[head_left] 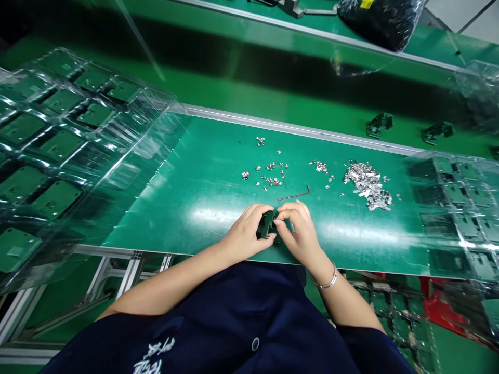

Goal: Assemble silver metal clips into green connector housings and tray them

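Note:
Near the front edge of the green table, my left hand [247,232] is closed around a small dark part [267,224] that looks like a black plastic housing. My right hand [297,228] meets it from the right, thumb and index finger pinched at its side. Whether a tiny piece sits in that pinch is hidden. Just beyond my hands lies an L-shaped hex key [294,195]. Small shiny metal pieces [273,182] are scattered past it, and a larger heap of metal pieces [367,183] lies to the right.
Clear plastic trays [58,145] with compartments fill the left side. More compartment trays [463,208] stand at the right edge. Two dark housings [380,124] rest on the ledge behind the metal rail [296,128]. A black plastic bag [380,21] sits on the far shelf.

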`<state>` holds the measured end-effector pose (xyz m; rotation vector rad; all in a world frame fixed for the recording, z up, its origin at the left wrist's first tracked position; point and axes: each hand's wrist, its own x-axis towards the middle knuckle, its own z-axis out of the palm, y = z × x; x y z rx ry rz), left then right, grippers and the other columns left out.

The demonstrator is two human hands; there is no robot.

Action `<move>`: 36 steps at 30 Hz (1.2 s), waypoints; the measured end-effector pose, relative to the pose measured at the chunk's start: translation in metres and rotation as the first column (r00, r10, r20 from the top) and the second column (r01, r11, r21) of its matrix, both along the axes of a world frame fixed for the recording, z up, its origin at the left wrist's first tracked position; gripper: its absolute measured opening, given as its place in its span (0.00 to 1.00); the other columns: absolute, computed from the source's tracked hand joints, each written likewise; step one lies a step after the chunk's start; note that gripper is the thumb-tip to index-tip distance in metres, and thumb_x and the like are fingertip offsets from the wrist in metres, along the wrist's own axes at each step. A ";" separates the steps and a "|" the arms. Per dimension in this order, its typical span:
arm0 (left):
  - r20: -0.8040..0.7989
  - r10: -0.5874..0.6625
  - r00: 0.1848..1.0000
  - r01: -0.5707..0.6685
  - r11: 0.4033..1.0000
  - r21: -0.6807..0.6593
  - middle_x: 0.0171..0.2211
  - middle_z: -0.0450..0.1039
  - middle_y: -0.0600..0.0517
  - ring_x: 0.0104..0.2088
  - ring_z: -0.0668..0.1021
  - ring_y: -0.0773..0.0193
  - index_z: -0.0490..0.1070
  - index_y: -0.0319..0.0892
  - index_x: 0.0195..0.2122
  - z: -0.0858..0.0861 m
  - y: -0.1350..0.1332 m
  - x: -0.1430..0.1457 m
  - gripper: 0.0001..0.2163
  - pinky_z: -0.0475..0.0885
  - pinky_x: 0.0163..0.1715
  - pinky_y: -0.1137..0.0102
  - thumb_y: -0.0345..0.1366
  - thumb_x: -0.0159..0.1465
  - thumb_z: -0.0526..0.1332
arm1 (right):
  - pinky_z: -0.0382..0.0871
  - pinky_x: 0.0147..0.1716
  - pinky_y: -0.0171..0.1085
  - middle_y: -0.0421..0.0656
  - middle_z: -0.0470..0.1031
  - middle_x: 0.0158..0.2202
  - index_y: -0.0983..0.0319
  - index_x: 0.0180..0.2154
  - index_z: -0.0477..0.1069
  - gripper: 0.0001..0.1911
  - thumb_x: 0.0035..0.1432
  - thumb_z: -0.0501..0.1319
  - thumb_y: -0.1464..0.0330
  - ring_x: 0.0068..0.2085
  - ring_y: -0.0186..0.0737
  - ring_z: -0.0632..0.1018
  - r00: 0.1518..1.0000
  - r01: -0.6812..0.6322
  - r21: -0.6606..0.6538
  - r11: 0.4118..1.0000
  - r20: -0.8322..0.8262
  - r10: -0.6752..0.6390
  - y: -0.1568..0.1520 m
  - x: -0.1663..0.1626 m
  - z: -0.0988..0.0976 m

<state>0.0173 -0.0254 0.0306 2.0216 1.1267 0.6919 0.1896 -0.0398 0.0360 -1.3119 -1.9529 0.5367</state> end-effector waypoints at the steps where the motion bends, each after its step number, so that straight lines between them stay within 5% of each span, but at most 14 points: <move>1: -0.013 -0.007 1.000 0.007 1.000 0.030 0.46 0.69 0.47 0.47 0.73 0.54 0.59 0.46 0.51 -0.001 -0.001 0.000 0.23 0.70 0.47 0.60 0.31 0.54 0.61 | 0.58 0.54 0.51 0.43 0.70 0.39 0.57 0.35 0.64 0.03 0.62 0.54 0.70 0.43 0.42 0.72 1.000 0.014 0.000 1.000 -0.011 -0.014 0.000 0.000 0.000; 5: -0.051 -0.022 0.998 0.031 0.982 0.186 0.49 0.67 0.44 0.49 0.71 0.51 0.57 0.45 0.53 -0.004 -0.002 -0.002 0.23 0.68 0.48 0.57 0.33 0.57 0.61 | 0.60 0.52 0.50 0.44 0.69 0.39 0.57 0.35 0.63 0.03 0.63 0.53 0.71 0.42 0.42 0.72 0.999 0.017 0.006 1.000 -0.040 -0.017 0.001 -0.001 -0.001; 11: 0.069 -0.030 0.997 0.027 0.999 0.047 0.47 0.67 0.47 0.48 0.72 0.54 0.56 0.46 0.53 -0.001 -0.002 -0.004 0.25 0.70 0.47 0.60 0.32 0.55 0.62 | 0.61 0.52 0.50 0.43 0.69 0.38 0.58 0.35 0.63 0.03 0.64 0.53 0.70 0.42 0.42 0.71 0.995 -0.021 0.005 1.000 -0.093 0.022 0.003 -0.001 0.002; 28: 0.050 0.015 0.999 -0.024 0.983 0.181 0.52 0.70 0.46 0.57 0.69 0.57 0.62 0.44 0.52 0.003 0.007 -0.005 0.16 0.67 0.55 0.59 0.27 0.62 0.52 | 0.68 0.40 0.39 0.41 0.70 0.35 0.58 0.36 0.65 0.02 0.62 0.58 0.71 0.39 0.39 0.73 0.969 0.023 -0.018 1.000 -0.246 -0.026 0.004 -0.012 0.002; 36: 0.025 0.051 0.998 -0.056 0.958 0.282 0.42 0.75 0.49 0.44 0.76 0.59 0.68 0.44 0.44 0.005 0.013 0.000 0.08 0.71 0.43 0.65 0.31 0.64 0.56 | 0.69 0.38 0.40 0.43 0.70 0.35 0.58 0.36 0.64 0.03 0.64 0.55 0.71 0.37 0.40 0.73 0.986 0.020 0.033 0.999 -0.166 -0.014 0.000 -0.018 0.007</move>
